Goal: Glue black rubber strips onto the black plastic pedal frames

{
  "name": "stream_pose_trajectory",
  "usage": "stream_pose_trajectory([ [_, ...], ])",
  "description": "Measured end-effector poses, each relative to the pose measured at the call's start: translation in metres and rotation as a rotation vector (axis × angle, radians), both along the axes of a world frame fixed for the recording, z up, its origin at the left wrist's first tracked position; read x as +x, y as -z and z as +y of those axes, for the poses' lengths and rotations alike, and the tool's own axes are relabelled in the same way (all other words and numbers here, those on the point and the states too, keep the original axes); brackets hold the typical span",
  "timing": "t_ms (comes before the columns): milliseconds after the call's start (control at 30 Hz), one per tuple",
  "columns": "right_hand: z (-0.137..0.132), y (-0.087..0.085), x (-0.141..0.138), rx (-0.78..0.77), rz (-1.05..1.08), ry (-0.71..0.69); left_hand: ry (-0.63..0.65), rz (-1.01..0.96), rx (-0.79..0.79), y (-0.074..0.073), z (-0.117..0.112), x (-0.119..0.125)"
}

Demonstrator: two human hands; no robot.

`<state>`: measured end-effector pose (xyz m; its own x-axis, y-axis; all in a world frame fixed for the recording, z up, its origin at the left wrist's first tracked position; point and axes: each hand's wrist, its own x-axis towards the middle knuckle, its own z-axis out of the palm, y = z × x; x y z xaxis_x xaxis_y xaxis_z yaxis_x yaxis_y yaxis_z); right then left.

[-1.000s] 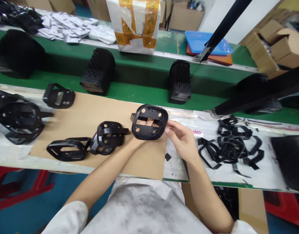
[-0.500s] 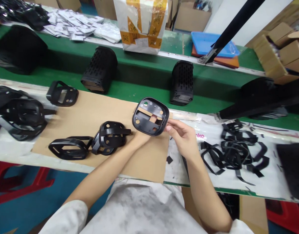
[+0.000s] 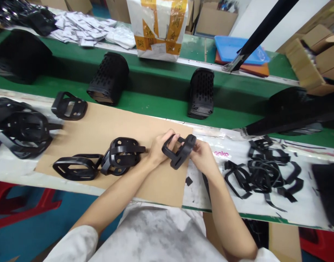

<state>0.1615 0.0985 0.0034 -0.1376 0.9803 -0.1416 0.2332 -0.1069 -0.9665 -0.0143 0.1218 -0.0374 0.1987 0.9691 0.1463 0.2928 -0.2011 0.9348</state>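
Observation:
Both my hands grip one black plastic frame part [image 3: 180,154], held low over the brown cardboard sheet [image 3: 101,127] and turned edge-on. My left hand [image 3: 160,147] wraps its fingers round the part's left side. My right hand [image 3: 202,157] pinches the right side. Just left of my hands lie two similar black frame parts [image 3: 122,154] stacked against each other, and a flat black ring frame [image 3: 75,167] beyond them.
A pile of black frames [image 3: 19,127] sits at the far left, another frame [image 3: 68,106] behind. Loose black plastic strips [image 3: 265,171] lie at right. Black perforated housings [image 3: 109,78] [image 3: 201,92] stand on the green conveyor [image 3: 156,103]. Taped bag [image 3: 157,27], blue tray [image 3: 237,49] and cartons behind.
The frame part faced me flat and raised; now it is tipped edge-on and lowered toward the cardboard, with my left fingers wrapped over its top edge.

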Motion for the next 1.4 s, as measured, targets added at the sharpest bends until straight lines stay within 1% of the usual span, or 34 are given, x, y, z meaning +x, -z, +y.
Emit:
stream_pose_trajectory([
  [133, 0.001, 0.005, 0.002, 0.127, -0.103, 0.02, 0.042, 0.162, 0.064, -0.002, 0.002, -0.004],
  [200, 0.002, 0.01, 0.0, 0.136, -0.122, 0.019, 0.049, 0.218, 0.092, -0.001, 0.003, -0.004],
  [367, 0.004, 0.021, -0.001, 0.155, -0.145, 0.057, 0.038, 0.28, 0.195, 0.005, 0.004, -0.005],
  [500, 0.008, 0.022, 0.002, 0.173, -0.144, 0.012, 0.003, 0.371, 0.283, 0.008, 0.004, -0.006],
  [567, 0.01, 0.02, 0.003, 0.172, -0.131, -0.019, -0.024, 0.38, 0.317, 0.008, 0.004, -0.005],
  [633, 0.01, 0.02, 0.002, 0.209, -0.124, -0.019, -0.055, 0.337, 0.337, 0.008, 0.005, -0.003],
  [700, 0.008, 0.022, 0.0, 0.296, -0.124, 0.054, -0.075, 0.242, 0.341, 0.008, 0.005, 0.0],
  [800, 0.002, 0.027, -0.002, 0.4, -0.109, 0.147, -0.034, 0.065, 0.345, 0.006, 0.004, 0.003],
  [933, -0.004, 0.034, 0.0, 0.434, -0.081, 0.122, 0.026, -0.086, 0.356, 0.002, -0.001, 0.003],
  [1067, -0.007, 0.037, 0.002, 0.505, -0.072, 0.106, 0.029, -0.116, 0.359, 0.001, -0.004, 0.003],
  [1200, -0.008, 0.04, 0.003, 0.472, -0.067, 0.118, 0.03, -0.127, 0.348, 0.002, -0.004, 0.004],
  [1300, -0.007, 0.039, 0.003, 0.394, -0.016, 0.156, 0.041, -0.139, 0.292, 0.001, -0.004, 0.004],
  [1333, -0.006, 0.039, 0.003, 0.334, 0.028, 0.183, 0.045, -0.142, 0.27, 0.0, -0.004, 0.003],
  [1400, -0.004, 0.037, 0.002, 0.156, 0.156, 0.21, 0.061, -0.158, 0.222, -0.001, -0.004, 0.003],
])
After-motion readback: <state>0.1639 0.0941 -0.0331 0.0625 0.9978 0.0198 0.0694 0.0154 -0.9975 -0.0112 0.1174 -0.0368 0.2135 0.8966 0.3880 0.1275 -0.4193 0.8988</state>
